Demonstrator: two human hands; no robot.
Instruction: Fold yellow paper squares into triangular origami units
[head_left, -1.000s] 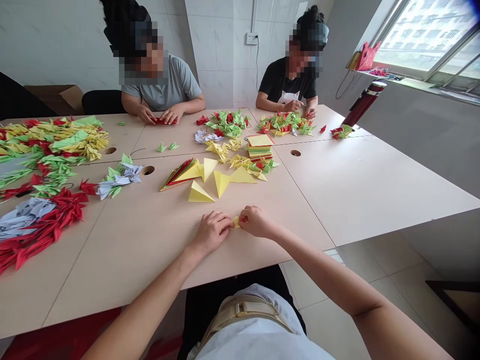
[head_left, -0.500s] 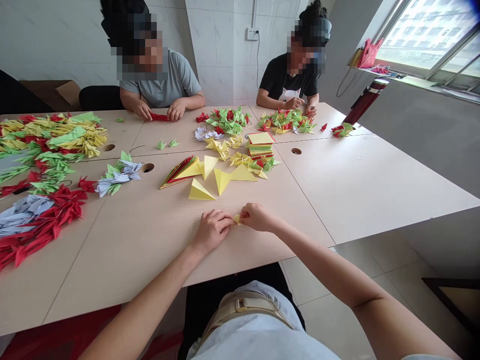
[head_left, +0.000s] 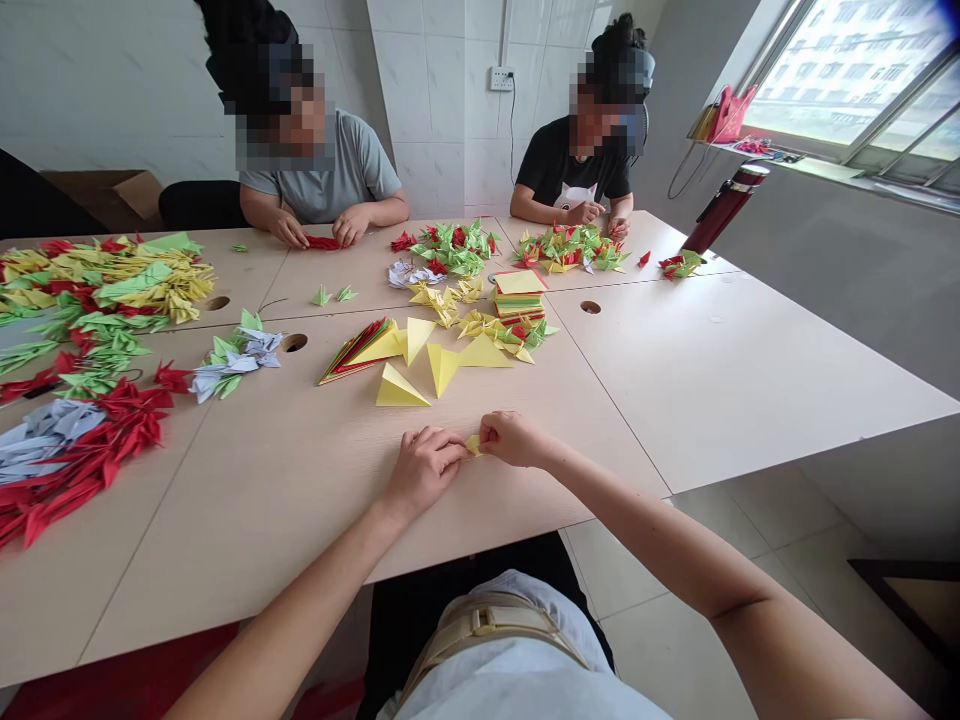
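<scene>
A small piece of folded yellow paper (head_left: 473, 445) lies between my hands near the table's front edge, mostly covered by fingers. My left hand (head_left: 426, 466) rests on the table, its fingertips closed on the paper's left side. From the right, my right hand (head_left: 514, 440) pinches the other side. Just beyond my hands are a yellow folded paper triangle (head_left: 400, 388) and another yellow folded piece (head_left: 443, 367). A fanned stack of folded coloured paper (head_left: 360, 350) lies behind them, beside a pile of square paper sheets (head_left: 520, 296).
Heaps of red paper cranes (head_left: 112, 440) and yellow paper cranes (head_left: 150, 280) cover the table's left end. Two co-workers sit across, one with hands on red paper (head_left: 322, 243). A dark red flask (head_left: 724, 210) stands far right. The tabletop has round holes (head_left: 293, 343).
My hands keep nearly the same hold on the yellow paper. The whole view has shifted slightly, with the table sitting a little lower.
</scene>
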